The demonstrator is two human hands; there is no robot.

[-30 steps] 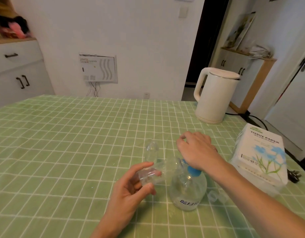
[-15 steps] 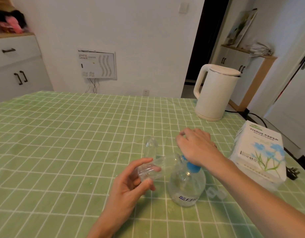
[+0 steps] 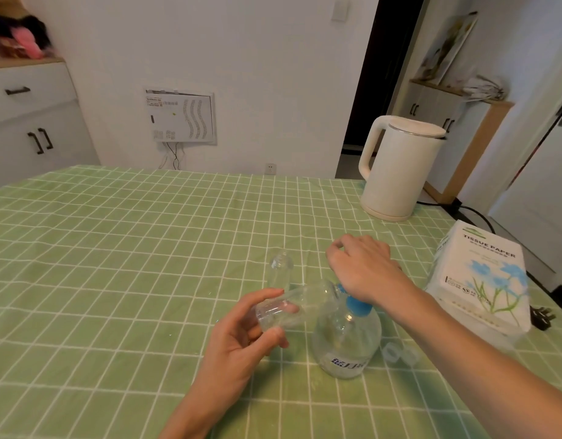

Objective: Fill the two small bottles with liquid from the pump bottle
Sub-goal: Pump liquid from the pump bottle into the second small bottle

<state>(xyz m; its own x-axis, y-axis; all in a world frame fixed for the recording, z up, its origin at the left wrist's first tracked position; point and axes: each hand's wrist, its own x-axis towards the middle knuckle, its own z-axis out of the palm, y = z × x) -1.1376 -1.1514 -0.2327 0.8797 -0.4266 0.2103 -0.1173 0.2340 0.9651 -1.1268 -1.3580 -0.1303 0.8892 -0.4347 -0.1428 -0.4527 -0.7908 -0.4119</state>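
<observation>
While holding one small bottle (image 3: 292, 307) sideways in the grip of the left hand (image 3: 241, 340), clasps the one pump bottle (image 3: 346, 343) head with the right hand (image 3: 362, 267). Shows a second small bottle (image 3: 281, 270) upright on the counter (image 3: 114, 248), just behind.

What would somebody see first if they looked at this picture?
Two hands in the middle of the green checked table: the left hand holds a small clear bottle tilted toward the pump bottle, whose blue top the right hand covers. A white kettle stands behind, to the right.
</observation>
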